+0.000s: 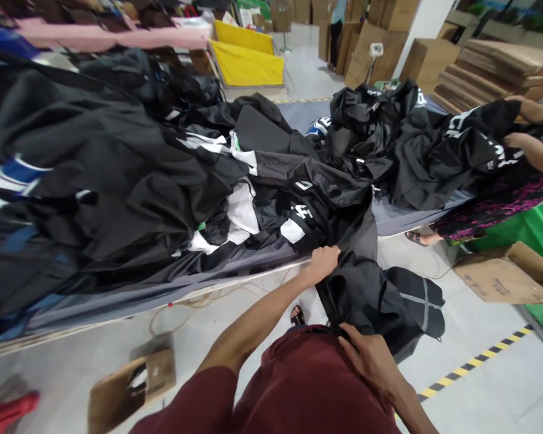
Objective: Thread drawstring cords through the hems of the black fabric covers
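Observation:
A large piece of black fabric [366, 289] hangs over the table's front edge, with white lettering on the part that lies on the table. My left hand [324, 264] is closed on its edge just above the table edge. Close to my waist, my right hand [366, 355] grips a lower part of the same fabric, its fingertips partly hidden by folds. A dark panel with a grey cross [420, 301] hangs at the fabric's right end. Whether that panel is sewn to it I cannot tell.
Heaped black fabric [117, 163] covers the table's left side. At right, another person's hands [518, 140] hold black fabric with white letters. Open cardboard boxes [493, 280] stand on the floor. A yellow bin [247, 60] and stacked cardboard [493, 72] are farther back.

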Available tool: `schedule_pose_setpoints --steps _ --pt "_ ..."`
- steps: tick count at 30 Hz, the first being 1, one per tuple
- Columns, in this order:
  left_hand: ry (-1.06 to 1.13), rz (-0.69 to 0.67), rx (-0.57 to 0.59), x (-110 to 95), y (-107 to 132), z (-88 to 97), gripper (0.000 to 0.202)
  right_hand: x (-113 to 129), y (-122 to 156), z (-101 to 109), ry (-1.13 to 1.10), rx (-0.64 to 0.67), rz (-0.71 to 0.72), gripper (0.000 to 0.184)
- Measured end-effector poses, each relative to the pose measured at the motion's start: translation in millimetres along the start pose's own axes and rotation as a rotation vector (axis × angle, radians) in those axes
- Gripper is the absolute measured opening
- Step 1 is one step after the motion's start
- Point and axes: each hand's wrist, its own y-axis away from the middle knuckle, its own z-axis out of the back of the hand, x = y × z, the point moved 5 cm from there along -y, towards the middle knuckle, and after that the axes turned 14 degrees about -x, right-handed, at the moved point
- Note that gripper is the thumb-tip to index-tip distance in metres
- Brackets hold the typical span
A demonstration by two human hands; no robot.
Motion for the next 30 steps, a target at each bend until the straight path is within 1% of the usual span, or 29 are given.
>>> schedule_pose_setpoints --steps 2,4,5,7,8,10,11,12,14,15,16,17,18,20,23,25,27,30 --pt "0.091 0.059 -0.033 -7 -26 0.9 0.027 0 9 4 -0.029 -0.108 -0.057 0.045" --pt "0.194 0.123 -0.069 -14 -46 10.8 0.025 1 11 6 -0.058 -0.238 -0.096 0.042" --pt "0.242 0.155 -0.087 -15 -52 17.1 0.024 1 10 6 -0.059 -0.296 -0.101 0.041" --pt "0.321 0.212 -0.111 -13 -51 29.5 0.025 3 2 3 -0.041 -0.373 -0.087 0.041" --pt "0.353 0.235 -0.118 -8 -46 34.8 0.026 3 -3 0 -0.028 -0.394 -0.077 0.041" --pt "0.380 0.264 -0.132 6 -27 43.3 0.034 2 -10 -6 -0.011 -0.405 -0.058 0.042" --pt "0.363 0.277 -0.122 15 -16 45.4 0.040 1 -12 -9 -0.010 -0.398 -0.048 0.042" --pt "0.325 0.292 -0.087 24 -4 45.1 0.046 -1 -13 -11 -0.012 -0.387 -0.038 0.042" --pt "0.243 0.308 0.034 41 21 38.7 0.053 -4 -13 -13 -0.017 -0.364 -0.010 0.043" --pt "0.223 0.305 0.090 48 32 33.9 0.054 -5 -13 -13 -0.019 -0.352 0.002 0.044" --pt "0.225 0.296 0.122 54 43 29.0 0.053 -7 -15 -12 -0.021 -0.340 0.006 0.045" --pt "0.243 0.281 0.121 58 52 24.7 0.051 -8 -18 -11 -0.021 -0.330 -0.003 0.047" --pt "0.268 0.266 0.095 62 60 21.2 0.048 -10 -24 -11 -0.021 -0.325 -0.025 0.051" --pt "0.293 0.225 0.012 68 72 16.1 0.043 -14 -39 -10 -0.020 -0.326 -0.090 0.061" --pt "0.228 0.108 -0.118 73 82 17.4 0.037 -16 -67 -17 -0.032 -0.293 -0.142 0.082" --pt "0.148 0.046 -0.182 77 82 24.7 0.038 -16 -81 -25 -0.062 -0.199 -0.128 0.086" --pt "0.083 0.018 -0.181 80 78 32.8 0.039 -18 -86 -32 -0.102 -0.088 -0.115 0.081" --pt "-0.008 -0.015 -0.069 77 70 42.3 0.043 -26 -83 -31 -0.152 0.000 -0.128 0.071"
